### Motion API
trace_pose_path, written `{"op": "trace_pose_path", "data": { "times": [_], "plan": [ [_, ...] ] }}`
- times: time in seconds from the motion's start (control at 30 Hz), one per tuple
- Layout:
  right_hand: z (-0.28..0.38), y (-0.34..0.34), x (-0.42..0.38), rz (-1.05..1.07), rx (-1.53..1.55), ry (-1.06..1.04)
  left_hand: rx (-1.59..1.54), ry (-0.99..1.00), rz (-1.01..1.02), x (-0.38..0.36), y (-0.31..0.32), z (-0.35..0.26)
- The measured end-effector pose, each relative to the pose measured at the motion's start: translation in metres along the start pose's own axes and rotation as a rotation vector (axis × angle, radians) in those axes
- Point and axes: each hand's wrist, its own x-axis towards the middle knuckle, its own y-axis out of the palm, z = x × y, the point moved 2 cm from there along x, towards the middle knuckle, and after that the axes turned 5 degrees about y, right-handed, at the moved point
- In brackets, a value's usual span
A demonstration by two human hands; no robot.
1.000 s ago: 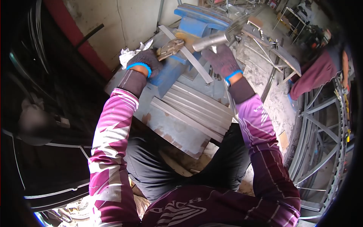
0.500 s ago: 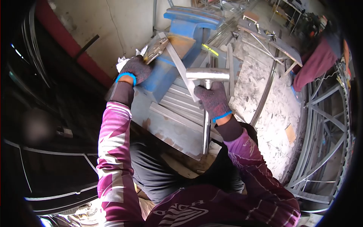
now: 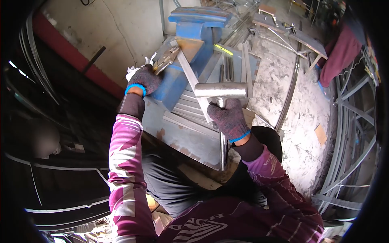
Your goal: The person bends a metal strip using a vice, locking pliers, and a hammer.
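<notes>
My left hand [image 3: 144, 79], in a dark knit glove with a blue cuff, is closed around the handles of locking pliers [image 3: 165, 60]. Their jaws meet a flat metal bar [image 3: 186, 67] near its far end. The bar slants across the blue vise [image 3: 194, 30] toward me, its near part passing beside the hammer head. My right hand [image 3: 229, 118], gloved alike, grips a shiny metal hammer [image 3: 221, 90] high on its handle, just below the head. The handle runs down past the metal plate's near edge.
Several flat bars [image 3: 194, 109] lie on a metal plate [image 3: 178, 143] under my hands. A yellow-green item [image 3: 223, 50] lies beyond the hammer. A low bench [image 3: 306, 42] stands at the far right, with a person's maroon-clad leg [image 3: 342, 54] near it. Metal framework [image 3: 354, 150] lines the right side.
The hammer and my right hand have come slightly toward me, showing more of the bars behind the head. My left hand keeps its grip on the pliers. The view has shifted a little.
</notes>
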Motion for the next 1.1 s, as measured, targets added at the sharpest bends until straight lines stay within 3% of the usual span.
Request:
{"op": "trace_pose_path", "data": {
  "times": [0.23, 0.3, 0.43, 0.53, 0.63, 0.8, 1.03, 1.1],
  "plan": [
    [-0.012, 0.001, 0.004, -0.046, -0.043, -0.089, 0.028, 0.017, 0.036, 0.009, 0.004, 0.002],
    [-0.01, -0.002, 0.004, -0.073, -0.209, -0.255, 0.032, -0.001, 0.038, 0.011, 0.005, 0.003],
    [-0.002, -0.003, -0.001, -0.072, -0.144, -0.174, -0.007, -0.021, 0.017, 0.008, 0.003, 0.0],
    [-0.008, -0.004, 0.004, -0.086, -0.189, -0.289, -0.043, 0.008, -0.02, 0.01, 0.007, 0.004],
    [-0.005, -0.004, 0.003, -0.002, -0.171, -0.245, -0.023, 0.025, 0.015, 0.011, 0.007, 0.005],
    [0.005, -0.002, -0.001, 0.092, -0.009, 0.016, -0.045, 0.021, 0.019, 0.014, 0.01, 0.006],
    [-0.002, -0.004, 0.001, 0.068, -0.092, -0.116, -0.035, 0.051, -0.019, 0.016, 0.012, 0.009],
    [0.004, -0.004, -0.001, 0.097, -0.037, 0.062, -0.022, 0.076, -0.02, 0.019, 0.012, 0.01]
  ]
}}
